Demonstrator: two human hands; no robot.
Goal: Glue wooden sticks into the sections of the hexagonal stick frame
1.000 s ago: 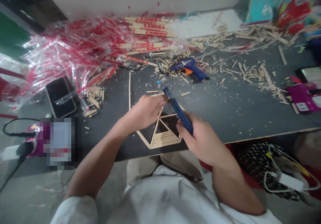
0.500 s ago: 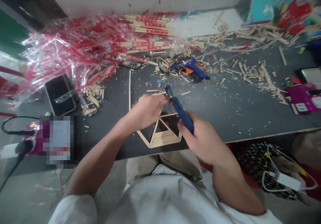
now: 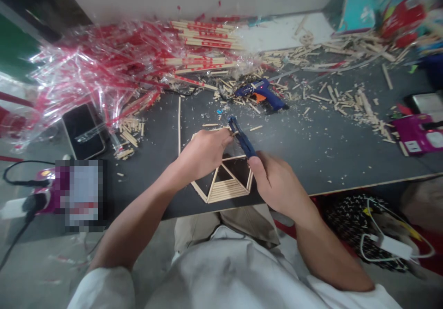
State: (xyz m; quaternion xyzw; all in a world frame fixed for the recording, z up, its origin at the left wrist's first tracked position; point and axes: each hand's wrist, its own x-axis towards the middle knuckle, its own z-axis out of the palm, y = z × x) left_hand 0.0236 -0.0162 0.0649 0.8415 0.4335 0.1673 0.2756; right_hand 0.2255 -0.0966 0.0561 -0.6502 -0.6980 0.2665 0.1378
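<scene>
One short stick, pinched in the left hand, appeared to meet a blue hand tool above the stick frame on the table. The right hand, wrapped around that tool, had shifted up its handle, suggesting a firmer squeeze.

a slim blue tool slants above a partly filled pale stick frame.

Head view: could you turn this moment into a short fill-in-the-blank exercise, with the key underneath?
1. The person's ____ hand grips the blue tool.
2. The glue gun has a trigger coloured ____.
3. In the picture, the black-screened phone lies ____ of the stick frame.
Missing words: right; orange; left
</scene>
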